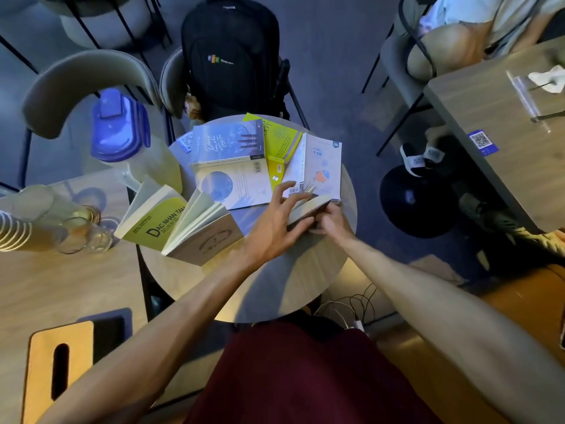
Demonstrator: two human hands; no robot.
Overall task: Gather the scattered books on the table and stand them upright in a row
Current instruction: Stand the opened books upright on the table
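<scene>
Several books lie on a small round table [275,289]. A yellow book [153,223] and a grey book [204,237] stand upright, pages fanned, at the table's left edge. A blue-and-white book [232,166], a yellow-green book [279,142] and a white book with a fish [321,166] lie open and flat at the back. Between both hands a dark-covered book [308,208] is tilted up off the table. My left hand [275,228] presses its near side, fingers spread. My right hand [333,223] grips its lower right edge.
A plastic jug with a blue lid [122,133] and drinking glasses [76,228] stand on the table to the left. A tissue box [58,371] sits at the near left. A chair with a black backpack [229,56] is behind; another person sits at the far right.
</scene>
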